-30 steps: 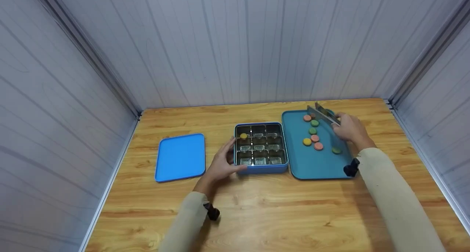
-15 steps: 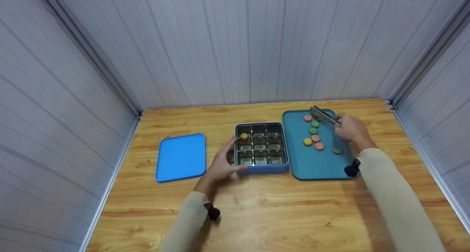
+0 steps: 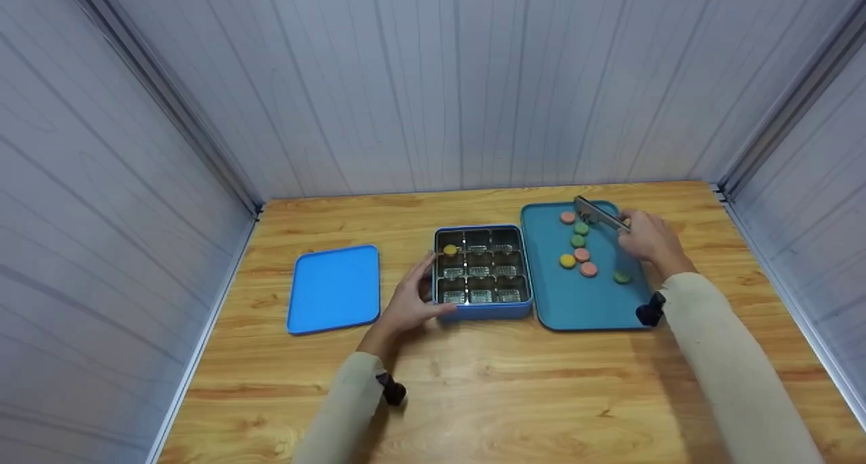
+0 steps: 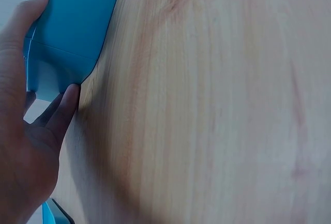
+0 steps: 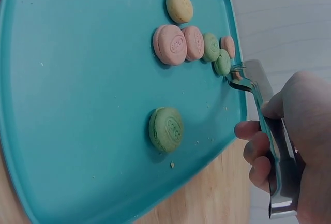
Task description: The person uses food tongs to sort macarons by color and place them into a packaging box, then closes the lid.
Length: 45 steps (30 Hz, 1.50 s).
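My right hand (image 3: 649, 239) grips metal serving tongs (image 3: 601, 215) over the far end of a teal tray (image 3: 568, 308). In the right wrist view the tongs' tips (image 5: 239, 77) are around a small brownish macaron, largely hidden by them. Pink, green and yellow macarons lie on the tray, among them a green macaron (image 5: 166, 129) apart from the others. My left hand (image 3: 409, 302) holds the near left corner of a blue box (image 3: 487, 312), thumb on the front wall and fingers along the left side. Inside it, one yellow macaron (image 3: 450, 249) sits in the far left compartment of a divided insert.
A flat blue lid (image 3: 335, 289) lies on the wooden table (image 3: 500, 389) left of the box. The tray's left edge stands close against the box. Pale panelled walls (image 3: 419, 85) enclose the back and both sides of the table.
The tongs' two arms, spread apart a second ago, have come together around the macaron at the tray's far end. The left hand and the box have stayed in place.
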Available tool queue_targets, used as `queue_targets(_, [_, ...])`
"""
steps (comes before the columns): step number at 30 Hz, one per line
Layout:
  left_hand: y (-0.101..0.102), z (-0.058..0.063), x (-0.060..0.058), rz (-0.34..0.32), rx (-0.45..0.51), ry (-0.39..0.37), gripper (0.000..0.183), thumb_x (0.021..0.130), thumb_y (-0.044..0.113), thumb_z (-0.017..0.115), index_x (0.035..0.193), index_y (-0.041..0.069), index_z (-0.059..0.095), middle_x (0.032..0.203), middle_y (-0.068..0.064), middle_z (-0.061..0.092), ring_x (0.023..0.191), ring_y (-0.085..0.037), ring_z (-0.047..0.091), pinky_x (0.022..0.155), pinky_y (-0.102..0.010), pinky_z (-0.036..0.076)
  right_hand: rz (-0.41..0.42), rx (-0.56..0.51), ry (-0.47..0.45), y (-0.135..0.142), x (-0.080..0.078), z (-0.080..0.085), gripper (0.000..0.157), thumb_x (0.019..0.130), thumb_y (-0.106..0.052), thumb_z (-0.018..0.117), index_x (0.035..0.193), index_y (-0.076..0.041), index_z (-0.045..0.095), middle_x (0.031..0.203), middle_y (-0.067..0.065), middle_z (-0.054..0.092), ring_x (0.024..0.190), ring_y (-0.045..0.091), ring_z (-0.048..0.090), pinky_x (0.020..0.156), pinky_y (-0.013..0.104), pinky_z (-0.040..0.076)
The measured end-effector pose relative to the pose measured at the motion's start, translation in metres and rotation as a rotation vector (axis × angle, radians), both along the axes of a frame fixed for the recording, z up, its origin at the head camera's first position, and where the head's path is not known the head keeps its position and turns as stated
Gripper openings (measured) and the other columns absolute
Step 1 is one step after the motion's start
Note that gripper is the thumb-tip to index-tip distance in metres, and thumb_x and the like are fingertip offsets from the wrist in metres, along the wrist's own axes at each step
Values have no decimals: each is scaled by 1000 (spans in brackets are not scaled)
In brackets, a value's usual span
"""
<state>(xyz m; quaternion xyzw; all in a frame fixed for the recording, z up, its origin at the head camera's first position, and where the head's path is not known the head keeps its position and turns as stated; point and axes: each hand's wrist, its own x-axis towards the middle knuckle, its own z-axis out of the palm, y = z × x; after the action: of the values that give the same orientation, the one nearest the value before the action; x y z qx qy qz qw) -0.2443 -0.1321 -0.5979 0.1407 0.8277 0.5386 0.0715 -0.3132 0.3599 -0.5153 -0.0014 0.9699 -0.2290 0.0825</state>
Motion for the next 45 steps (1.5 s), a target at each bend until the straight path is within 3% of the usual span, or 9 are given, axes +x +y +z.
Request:
queue_targets(4, [0,0,0,-2,18,-14,117,86,27,101,179,13,32,187,-17,28,166,-41,44,134,-59,44,-11,0,-12,1,0,6,48,111,-15,47,154,4,56,96,19,64,71,26,53,61,38,42])
queue_targets(9, [1,1,0,1,3,-18,117,86,29,102,179,17,32,188,-15,26,170,-41,37,139,-60,37,-4,11,0,3,1,12,50,112,-15,48,157,6,55,111,26,67,83,31,58,66,38,45])
queue_targets(11, [1,1,0,2,-6,-12,118,85,30,102,179,17,33,189,-14,26,173,-41,32,141,-60,32,-2,12,9,3,2,14,50,112,-16,49,156,6,56,108,25,67,81,30,58,65,37,44])
queue_targets(17, [1,-1,0,-3,1,-14,118,85,28,102,179,16,32,189,-16,25,171,-42,36,139,-60,36,23,8,23,5,5,21,49,114,-18,50,156,5,56,96,18,63,74,26,55,60,35,43])
queue_targets(24, [0,0,0,-5,-1,-18,118,86,28,102,180,16,31,188,-15,26,168,-40,41,134,-56,46,93,32,73,2,10,30,47,114,-20,51,155,4,58,99,22,68,75,28,58,61,36,43])
queue_targets(31, [0,-2,0,3,-19,7,116,86,27,101,179,15,33,187,-17,29,172,-42,33,140,-62,33,146,33,130,-5,14,36,42,115,-18,55,151,3,62,96,21,69,69,25,54,60,36,40])
queue_targets(39, [1,-2,0,-10,40,-16,117,87,22,101,180,13,30,181,-21,36,155,-39,57,125,-53,55,172,-3,122,-15,18,42,41,115,-18,56,151,1,63,96,19,65,72,25,55,61,35,43])
queue_targets(45, [1,-2,1,4,19,-26,117,87,25,101,180,17,31,186,-18,30,161,-39,51,129,-54,51,205,-12,161,-27,21,44,40,114,-16,58,150,1,65,94,18,68,69,23,56,61,33,43])
